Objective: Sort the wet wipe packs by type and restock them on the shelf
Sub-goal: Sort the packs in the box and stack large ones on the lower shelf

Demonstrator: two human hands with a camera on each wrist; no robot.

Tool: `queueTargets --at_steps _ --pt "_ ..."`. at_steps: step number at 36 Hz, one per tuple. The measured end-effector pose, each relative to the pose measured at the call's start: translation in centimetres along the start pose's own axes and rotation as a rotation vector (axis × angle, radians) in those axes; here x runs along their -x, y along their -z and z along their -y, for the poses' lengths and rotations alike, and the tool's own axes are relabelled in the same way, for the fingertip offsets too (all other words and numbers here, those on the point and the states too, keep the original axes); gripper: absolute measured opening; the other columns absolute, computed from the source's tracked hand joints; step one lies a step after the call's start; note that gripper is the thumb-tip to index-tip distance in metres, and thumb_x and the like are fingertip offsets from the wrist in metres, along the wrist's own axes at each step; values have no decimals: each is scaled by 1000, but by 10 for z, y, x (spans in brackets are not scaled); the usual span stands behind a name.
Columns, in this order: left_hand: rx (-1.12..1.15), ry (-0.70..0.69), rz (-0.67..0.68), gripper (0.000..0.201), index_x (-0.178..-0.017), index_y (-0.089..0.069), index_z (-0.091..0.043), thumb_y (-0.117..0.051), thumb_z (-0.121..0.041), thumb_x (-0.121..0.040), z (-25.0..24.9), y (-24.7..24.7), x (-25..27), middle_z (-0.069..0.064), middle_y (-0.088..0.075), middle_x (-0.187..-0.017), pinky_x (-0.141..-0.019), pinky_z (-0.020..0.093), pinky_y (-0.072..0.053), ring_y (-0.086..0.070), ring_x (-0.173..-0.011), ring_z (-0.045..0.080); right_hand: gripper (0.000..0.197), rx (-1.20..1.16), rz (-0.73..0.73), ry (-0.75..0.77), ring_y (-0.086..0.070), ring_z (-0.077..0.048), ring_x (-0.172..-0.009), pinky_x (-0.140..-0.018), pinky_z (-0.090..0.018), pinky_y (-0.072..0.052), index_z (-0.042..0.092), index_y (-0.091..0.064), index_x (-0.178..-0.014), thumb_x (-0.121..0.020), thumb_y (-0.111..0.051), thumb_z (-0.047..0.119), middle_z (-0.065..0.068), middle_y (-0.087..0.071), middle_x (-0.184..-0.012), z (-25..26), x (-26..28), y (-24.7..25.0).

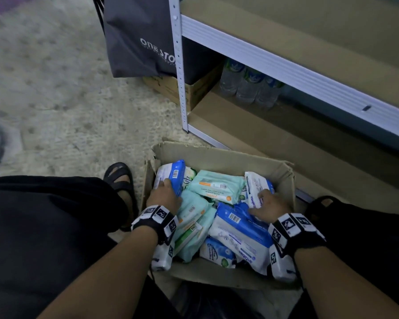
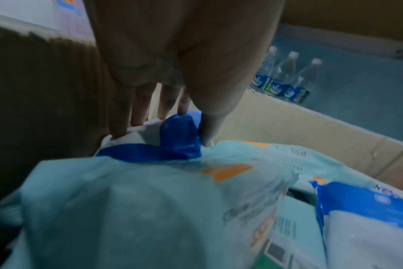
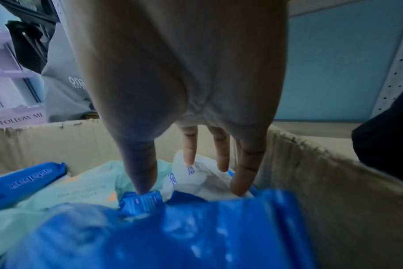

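1. Lying in a heap inside the torn brown cardboard box [image 1: 283, 178] are soft plastic wet wipe packs, some blue and white, some pale green [image 1: 217, 185].
2. The left hand [image 1: 165, 194] grips the blue and white pack at the box's left wall [image 1: 168, 173]; the left wrist view shows thumb and fingers [image 2: 120, 116] pinching its blue end.
3. The right hand [image 1: 271, 203] has spread, nearly straight fingers [image 3: 244, 174] touching a white pack by the right wall [image 1: 256, 187]; the right wrist view shows that.
4. Only the head view shows the bare brown shelf boards [image 1: 263, 125] past the box.
5. Clear water bottles [image 1: 249, 86] stand on the lower board.
6. A grey bag [image 1: 136, 38] hangs near.
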State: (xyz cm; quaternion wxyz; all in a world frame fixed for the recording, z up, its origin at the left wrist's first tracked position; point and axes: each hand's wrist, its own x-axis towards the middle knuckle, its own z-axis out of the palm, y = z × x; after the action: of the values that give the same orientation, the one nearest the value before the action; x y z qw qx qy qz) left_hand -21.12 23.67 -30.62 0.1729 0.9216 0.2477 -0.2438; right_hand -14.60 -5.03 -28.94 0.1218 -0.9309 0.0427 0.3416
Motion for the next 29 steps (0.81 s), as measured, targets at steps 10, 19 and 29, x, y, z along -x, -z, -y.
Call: queueTargets --at_steps 10,19,29 --pt "-133 -48 16 34 -129 -36 -10 -41 -17 -96 -1 22 3 18 -60 -118 -70 37 -41 -62 -99 38 35 5 -28 -12 -60 -33 -104 -77 -30 -44 6 -43 -121 -89 -56 9 -18 -60 -117 -4 3 12" --pt "206 -41 -36 39 -134 -37 -12 -45 -19 -96 0 50 18 22 -60 -123 -86 42 -46 -58 -110 39 26 -223 -264 44 -62 -32 -83 -74 -36 -49 13 -44 -111 -88 -48 3 -16 -63 -96 10 28 34" --pt "580 -114 198 36 -127 -51 -25 -48 -12 -94 -5 51 39 19 -67 -111 -83 46 -55 -67 -98 35 24 -469 -211 201 -62 -20 -83 -59 -26 -45 21 -51 -104 -89 -48 3 0 -61 -96 10 59 57"
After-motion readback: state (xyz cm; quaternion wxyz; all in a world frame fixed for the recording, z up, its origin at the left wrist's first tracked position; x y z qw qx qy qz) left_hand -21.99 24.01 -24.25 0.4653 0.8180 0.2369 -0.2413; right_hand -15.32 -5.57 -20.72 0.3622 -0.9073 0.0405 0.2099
